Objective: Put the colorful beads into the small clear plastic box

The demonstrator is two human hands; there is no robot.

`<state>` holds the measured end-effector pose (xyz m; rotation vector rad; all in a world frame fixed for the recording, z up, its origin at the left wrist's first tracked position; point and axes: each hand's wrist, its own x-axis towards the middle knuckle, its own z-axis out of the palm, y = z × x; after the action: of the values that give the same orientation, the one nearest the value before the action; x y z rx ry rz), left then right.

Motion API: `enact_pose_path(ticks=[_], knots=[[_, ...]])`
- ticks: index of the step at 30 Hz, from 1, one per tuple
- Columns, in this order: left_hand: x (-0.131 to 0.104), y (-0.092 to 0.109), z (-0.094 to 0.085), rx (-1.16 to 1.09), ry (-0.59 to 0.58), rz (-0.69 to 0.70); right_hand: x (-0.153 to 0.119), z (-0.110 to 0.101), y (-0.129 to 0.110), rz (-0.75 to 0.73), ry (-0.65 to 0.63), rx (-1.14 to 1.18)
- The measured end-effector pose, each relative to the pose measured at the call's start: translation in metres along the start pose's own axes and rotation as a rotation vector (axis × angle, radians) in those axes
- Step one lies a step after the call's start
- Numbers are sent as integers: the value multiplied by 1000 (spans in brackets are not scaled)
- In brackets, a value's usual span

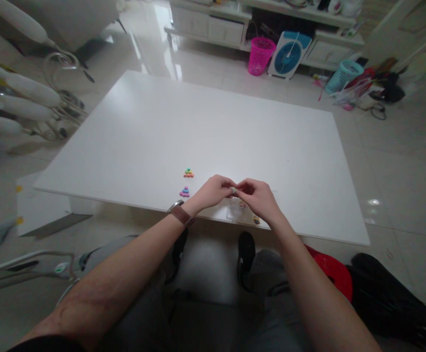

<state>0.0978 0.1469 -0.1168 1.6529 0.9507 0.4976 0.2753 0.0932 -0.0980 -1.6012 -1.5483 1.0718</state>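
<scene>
Both hands meet above the near edge of the white table (235,127). Between their fingertips is a small pale, roundish piece (234,191), too small to name. My left hand (216,189), with a brown-strapped watch at its wrist, pinches it from the left. My right hand (259,195) has its fingers closed on its right side. Beneath the hands lies a clear, flat plastic container (235,213), partly hidden, with small reddish bits inside. A tiny yellow and dark blue item (257,220) is by the right wrist.
Left of the hands sit two little stacked clusters, one green, yellow and orange (188,173), one pink, blue and purple (184,191). Beyond the table are a pink basket (261,56), a blue and white fan (289,55) and a teal basket (344,76).
</scene>
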Motion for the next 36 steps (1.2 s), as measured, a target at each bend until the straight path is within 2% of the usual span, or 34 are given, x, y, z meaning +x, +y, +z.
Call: enact_pose_path(ticks=[9, 17, 31, 36], knots=[[3, -5, 3, -171, 30, -22, 2, 1, 2, -27, 52, 72], [2, -3, 4, -282, 40, -67, 0, 1, -3, -1, 26, 112], [0, 0, 9, -362, -1, -167, 0, 1, 1, 3, 56, -9], [-2, 0, 10, -333, -39, -145, 1, 1, 2, 11, 62, -88]])
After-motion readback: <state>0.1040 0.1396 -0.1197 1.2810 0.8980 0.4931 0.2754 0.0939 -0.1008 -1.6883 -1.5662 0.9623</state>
